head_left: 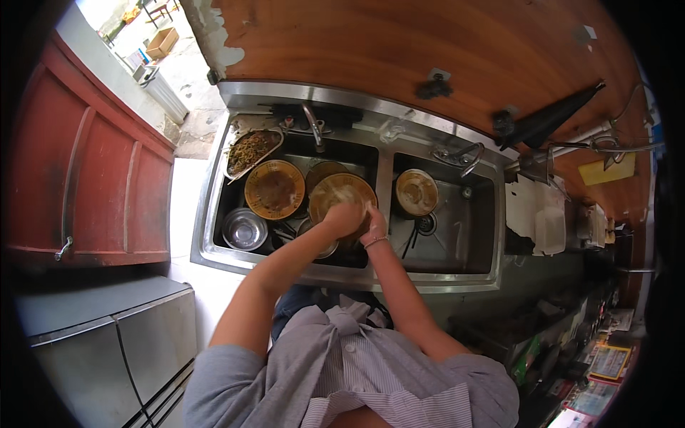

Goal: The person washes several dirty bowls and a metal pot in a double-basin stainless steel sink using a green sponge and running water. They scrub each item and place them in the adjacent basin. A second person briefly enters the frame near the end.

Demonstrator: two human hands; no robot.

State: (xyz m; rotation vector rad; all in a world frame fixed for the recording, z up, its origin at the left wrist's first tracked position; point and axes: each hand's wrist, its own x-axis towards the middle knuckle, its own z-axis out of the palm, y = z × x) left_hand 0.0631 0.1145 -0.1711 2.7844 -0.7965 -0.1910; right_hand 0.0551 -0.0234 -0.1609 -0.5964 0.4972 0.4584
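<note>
A yellow-orange patterned bowl [324, 192] is held tilted over the left basin [350, 152] of a steel double sink. My right hand [376, 222], with a bracelet at the wrist, grips its right rim. My left hand [345, 218] is inside the bowl; its fingers are blurred, and whether it holds anything is hidden. Another yellow bowl [274, 189] with brownish liquid sits to the left. Behind the held bowl, a darker bowl [321, 172] is partly covered. A shiny steel bowl [245, 230] lies at front left, and a second steel bowl [325, 251] shows under my left forearm.
A strainer basket of food scraps [251, 150] sits at the left basin's back corner. Faucets [313, 125] [465, 158] rise behind both basins. The right basin holds a yellow bowl [416, 192], dark chopsticks [411, 242] and a drain [426, 224]. A red door [101, 176] stands left.
</note>
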